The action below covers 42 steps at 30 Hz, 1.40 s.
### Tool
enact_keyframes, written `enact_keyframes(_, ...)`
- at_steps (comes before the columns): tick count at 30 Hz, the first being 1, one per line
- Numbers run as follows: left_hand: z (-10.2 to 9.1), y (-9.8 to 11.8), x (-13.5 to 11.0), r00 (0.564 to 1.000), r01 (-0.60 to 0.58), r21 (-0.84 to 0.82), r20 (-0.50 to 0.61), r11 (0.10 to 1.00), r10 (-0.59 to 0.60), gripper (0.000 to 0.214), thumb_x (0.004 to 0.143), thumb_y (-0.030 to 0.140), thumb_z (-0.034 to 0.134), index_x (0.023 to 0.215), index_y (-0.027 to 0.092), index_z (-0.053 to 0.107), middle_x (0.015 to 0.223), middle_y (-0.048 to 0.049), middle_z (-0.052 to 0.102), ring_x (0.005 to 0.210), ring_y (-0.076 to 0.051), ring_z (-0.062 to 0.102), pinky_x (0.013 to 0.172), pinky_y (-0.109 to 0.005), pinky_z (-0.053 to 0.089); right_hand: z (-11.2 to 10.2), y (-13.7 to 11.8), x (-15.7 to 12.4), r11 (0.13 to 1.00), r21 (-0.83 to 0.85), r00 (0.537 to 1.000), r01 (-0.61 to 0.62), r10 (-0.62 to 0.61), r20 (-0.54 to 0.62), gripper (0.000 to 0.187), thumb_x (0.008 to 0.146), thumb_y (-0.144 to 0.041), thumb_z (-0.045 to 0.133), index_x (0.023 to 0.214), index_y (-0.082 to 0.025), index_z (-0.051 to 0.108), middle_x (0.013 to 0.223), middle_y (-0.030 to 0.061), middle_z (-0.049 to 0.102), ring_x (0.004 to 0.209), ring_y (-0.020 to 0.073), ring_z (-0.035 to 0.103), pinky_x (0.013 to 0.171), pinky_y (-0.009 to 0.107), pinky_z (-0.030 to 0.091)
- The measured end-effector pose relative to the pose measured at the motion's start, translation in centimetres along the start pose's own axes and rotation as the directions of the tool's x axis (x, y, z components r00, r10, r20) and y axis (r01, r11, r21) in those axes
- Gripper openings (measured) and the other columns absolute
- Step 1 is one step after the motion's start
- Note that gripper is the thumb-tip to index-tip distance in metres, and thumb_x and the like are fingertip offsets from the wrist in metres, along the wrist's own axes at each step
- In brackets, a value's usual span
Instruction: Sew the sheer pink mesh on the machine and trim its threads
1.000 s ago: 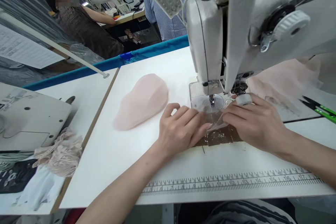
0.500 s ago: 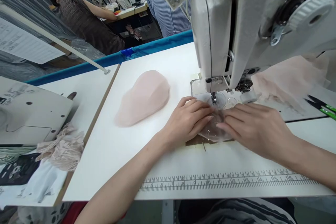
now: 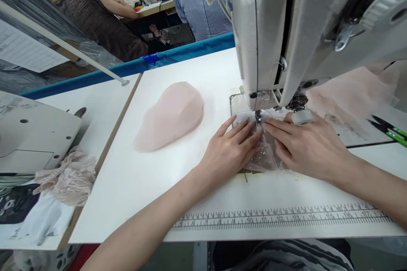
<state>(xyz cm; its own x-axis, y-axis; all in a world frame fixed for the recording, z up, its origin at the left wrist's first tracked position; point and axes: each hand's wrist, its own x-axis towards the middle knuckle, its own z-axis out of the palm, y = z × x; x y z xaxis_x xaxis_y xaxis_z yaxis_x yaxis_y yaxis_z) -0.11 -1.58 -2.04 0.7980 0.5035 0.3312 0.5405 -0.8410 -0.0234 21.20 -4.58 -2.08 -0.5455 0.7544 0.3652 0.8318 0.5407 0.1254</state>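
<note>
Under the presser foot (image 3: 258, 117) of the sewing machine (image 3: 263, 38) lies a sheer, shiny pinkish piece of fabric (image 3: 264, 159). My left hand (image 3: 233, 146) rests flat on its left side, fingers spread, tips close to the foot. From the right, my right hand (image 3: 310, 144) lies on the same fabric with its fingers stretched out and the thumb apart. Its fingertips reach the foot's right side, and the bobbin-like white knob hides part of its back. Left of my hands, a pale pink rounded stack of sheer pieces (image 3: 173, 116) sits on the white table (image 3: 127, 194).
More pink sheer fabric (image 3: 356, 93) lies right of the needle, beside green-handled snips (image 3: 389, 129). A printed ruler (image 3: 263, 220) runs along the front edge. Tangled beige strips (image 3: 71, 178) lie at left. A person (image 3: 98, 21) sits beyond the blue cloth edge (image 3: 127, 67).
Both hands have flattened, their fingers spreading out from a pinched pose over the fabric. My right hand has moved up closer to the presser foot. The view has shifted slightly.
</note>
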Motion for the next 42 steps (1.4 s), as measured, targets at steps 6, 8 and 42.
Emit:
enact_keyframes(6, -0.1, -0.2, 0.1, 1.0, -0.002, 0.018, 0.004, 1.0, 0.002, 0.031, 0.097, 0.029, 0.048, 0.123, 0.017, 0.061, 0.124, -0.0089, 0.063, 0.121, -0.022, 0.056, 0.113, -0.048, 0.034, 0.0, 0.2, 0.1, 1.0, 0.004, 1.0, 0.003, -0.003, 0.009, 0.036, 0.091, -0.021, 0.042, 0.115, -0.01, 0.066, 0.114, 0.0074, 0.069, 0.085, 0.0217, 0.061, 0.074, 0.038, 0.036)
enact_keyframes(8, 0.0, -0.2, 0.1, 1.0, 0.0, 0.024, 0.003, 1.0, 0.0, 0.031, 0.097, 0.03, 0.048, 0.123, 0.017, 0.061, 0.124, -0.009, 0.063, 0.121, -0.022, 0.056, 0.113, -0.048, 0.034, 0.0, 0.2, 0.1, 1.0, 0.009, 1.0, 0.005, -0.005, 0.003, 0.036, 0.091, -0.02, 0.041, 0.114, -0.01, 0.067, 0.114, 0.0077, 0.069, 0.085, 0.0216, 0.062, 0.074, 0.038, 0.037)
enact_keyframes(42, -0.5, 0.0, -0.8, 0.978, -0.171, -0.061, -0.133, 0.983, 0.161, 0.018, 0.095, 0.02, 0.05, 0.106, 0.01, 0.061, 0.111, -0.0079, 0.07, 0.104, -0.017, 0.066, 0.089, -0.03, 0.056, -1.1, 0.9, -0.3, 0.949, 0.222, 0.97, 0.224, -0.196, -0.142, 0.033, 0.096, -0.037, 0.046, 0.094, -0.014, 0.069, 0.095, 0.0069, 0.072, 0.084, 0.0194, 0.064, 0.08, 0.035, 0.04)
